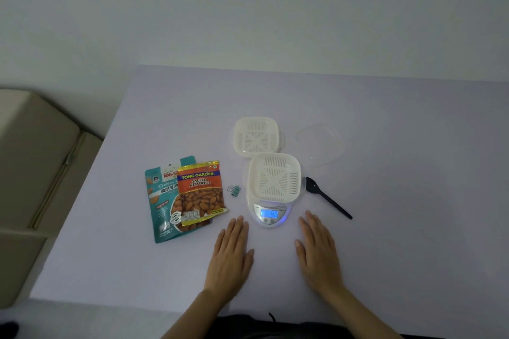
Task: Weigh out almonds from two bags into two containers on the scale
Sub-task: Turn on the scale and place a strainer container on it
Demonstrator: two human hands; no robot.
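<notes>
A small scale (271,215) with a lit blue display stands mid-table, and a white slotted container (274,177) sits on its platform. A second white slotted container (256,137) rests on the table just behind it. To the left lie two almond bags: an orange salted-almonds bag (201,192) overlapping a teal roasted-almonds bag (159,201). My left hand (230,256) lies flat on the table left of the scale, holding nothing. My right hand (319,253) lies flat to the scale's right, also holding nothing.
A black plastic spoon (327,198) lies right of the scale. A clear lid (319,144) rests at the back right. A small teal binder clip (234,190) sits between the bags and the scale. A beige cushion (33,162) stands beyond the table's left edge.
</notes>
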